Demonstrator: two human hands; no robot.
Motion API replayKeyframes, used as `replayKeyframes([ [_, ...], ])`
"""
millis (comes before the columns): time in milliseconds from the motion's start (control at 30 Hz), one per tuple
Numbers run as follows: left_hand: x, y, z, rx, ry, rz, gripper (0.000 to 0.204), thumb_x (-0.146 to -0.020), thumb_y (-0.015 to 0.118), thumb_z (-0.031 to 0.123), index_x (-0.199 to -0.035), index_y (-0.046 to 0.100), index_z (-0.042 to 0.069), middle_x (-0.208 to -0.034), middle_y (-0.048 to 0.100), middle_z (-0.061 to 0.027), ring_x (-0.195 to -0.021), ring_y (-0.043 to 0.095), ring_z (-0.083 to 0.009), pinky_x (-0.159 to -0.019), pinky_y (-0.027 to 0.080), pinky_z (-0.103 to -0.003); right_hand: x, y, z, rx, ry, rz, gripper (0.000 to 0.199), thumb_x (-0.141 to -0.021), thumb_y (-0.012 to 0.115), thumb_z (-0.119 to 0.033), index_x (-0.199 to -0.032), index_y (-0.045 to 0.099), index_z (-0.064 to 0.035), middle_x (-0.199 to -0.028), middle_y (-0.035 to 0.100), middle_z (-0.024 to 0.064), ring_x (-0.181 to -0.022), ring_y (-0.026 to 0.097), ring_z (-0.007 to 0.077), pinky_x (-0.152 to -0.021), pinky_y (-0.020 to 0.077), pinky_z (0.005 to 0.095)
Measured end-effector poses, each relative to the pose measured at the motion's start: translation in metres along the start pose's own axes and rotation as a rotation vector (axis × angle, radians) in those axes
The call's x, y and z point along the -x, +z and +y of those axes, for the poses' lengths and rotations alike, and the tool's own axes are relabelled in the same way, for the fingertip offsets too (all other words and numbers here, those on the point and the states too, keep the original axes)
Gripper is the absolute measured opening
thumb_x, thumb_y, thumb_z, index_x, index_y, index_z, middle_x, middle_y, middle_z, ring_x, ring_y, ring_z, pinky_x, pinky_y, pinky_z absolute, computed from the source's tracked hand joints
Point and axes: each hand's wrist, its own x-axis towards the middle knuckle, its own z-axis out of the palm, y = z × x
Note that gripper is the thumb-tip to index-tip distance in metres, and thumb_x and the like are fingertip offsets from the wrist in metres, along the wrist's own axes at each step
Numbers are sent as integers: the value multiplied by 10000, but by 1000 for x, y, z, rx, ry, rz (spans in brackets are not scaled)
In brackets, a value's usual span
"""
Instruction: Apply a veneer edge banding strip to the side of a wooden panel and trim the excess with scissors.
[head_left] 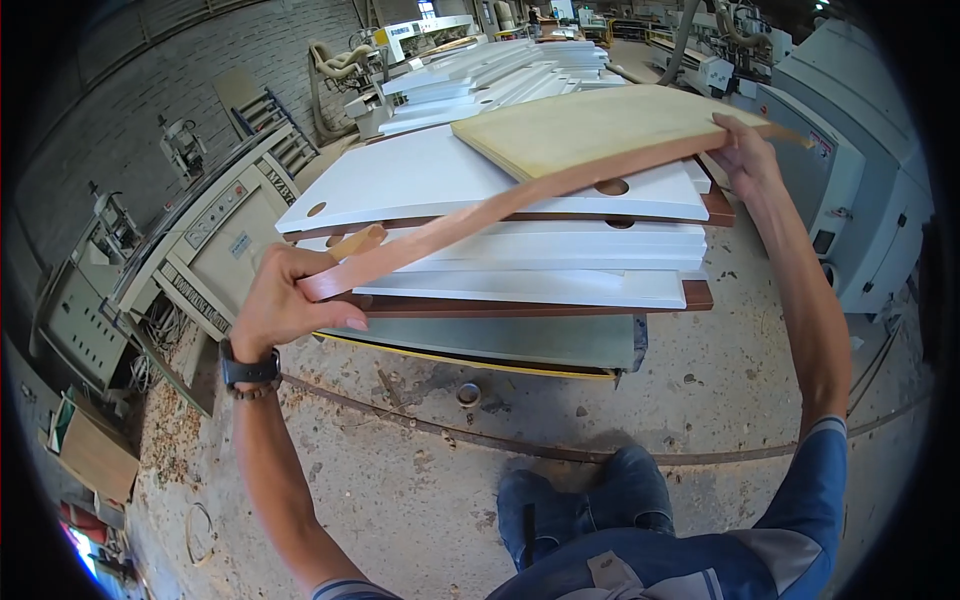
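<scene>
A long pinkish-brown strip of edge banding [450, 225] stretches between my two hands, rising from left to right. My left hand [285, 305] pinches it near its left end, where a short tail curls back over the fingers. The strip's right part runs along the front edge of a pale yellow panel [600, 125]. At that panel's right corner, my right hand [745, 160] closes on the strip and the edge, with a bit of strip sticking out beyond. The yellow panel lies slanted on a stack of white panels [400, 180], some with round holes.
The stack rests on a grey platform [480, 345] with a yellow edge. Control cabinets [820, 190] stand at right, a long machine [230, 215] at left. More white panels [510, 75] lie behind. A small round cup-like object [467, 395] and wood chips are on the floor.
</scene>
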Motion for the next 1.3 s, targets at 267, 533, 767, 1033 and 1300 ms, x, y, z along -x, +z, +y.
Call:
replayKeyframes([
  [267,36,-15,42,-147,152,133,631,-638,875,564,-743,687,-29,-576,567,-54,-491,517,-150,-484,356,-279,-18,30,-16,-410,58,98,319,-837,716,-26,-1098,535,3,-1105,592,155,-1032,639,276,-971,576,395],
  [533,50,-2,134,-352,436,295,517,-769,788,541,-804,735,28,-533,587,2,-444,575,-126,-455,380,-255,-28,-26,-34,-329,140,-189,516,-860,671,-245,-1246,513,59,-1120,639,194,-935,662,293,-910,572,407],
  [767,33,33,166,-399,380,33,253,-728,857,258,-741,697,63,-572,605,-33,-455,577,-206,-453,400,-296,-10,29,-25,108,114,-246,443,-758,724,-305,-1083,646,-14,-927,677,133,-789,654,235,-728,547,388],
  [1033,36,47,175,-320,206,-48,146,-812,764,151,-785,712,17,-713,699,-97,-648,666,-241,-625,470,-322,-95,73,17,116,50,-240,331,-665,752,-144,-939,670,23,-909,683,147,-773,673,255,-687,551,384],
  [1300,36,67,213,-176,284,-168,86,-791,745,0,-767,677,-47,-711,694,-132,-616,669,-272,-598,506,-321,-34,15,-17,847,-93,-392,435,-854,613,-313,-1073,694,55,-1052,719,196,-896,698,228,-750,548,317],
])
